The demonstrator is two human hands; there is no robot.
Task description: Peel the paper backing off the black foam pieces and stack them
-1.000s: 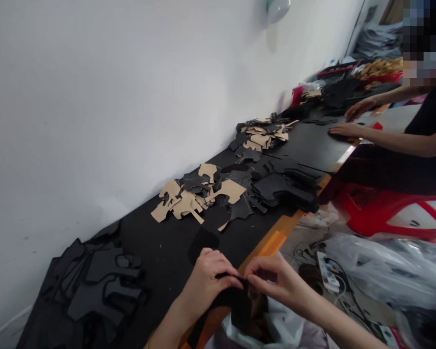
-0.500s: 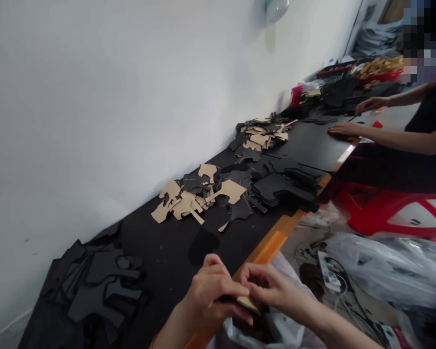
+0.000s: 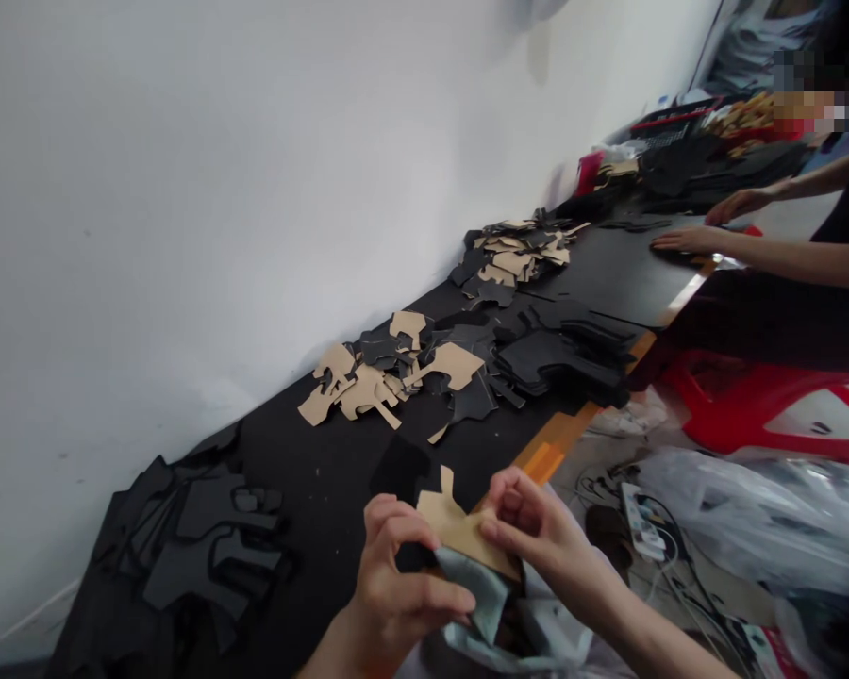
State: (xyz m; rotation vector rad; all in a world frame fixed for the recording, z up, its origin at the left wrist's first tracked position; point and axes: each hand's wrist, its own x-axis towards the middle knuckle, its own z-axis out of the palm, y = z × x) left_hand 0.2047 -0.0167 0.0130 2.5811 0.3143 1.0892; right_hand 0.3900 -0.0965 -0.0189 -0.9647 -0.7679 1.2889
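Mid-peel, by the look of it: left hand fingers and right hand fingers both pinch the tan paper-backed cutout piece, black surface just beyond.

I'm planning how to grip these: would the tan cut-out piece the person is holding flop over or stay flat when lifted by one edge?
The tan cut-out piece probably stays fairly flat: pinched between left hand and right hand, its free tab stands up without drooping. It looks thin, so likely light. The grey-blue sheet under it curls, so that seems floppier.
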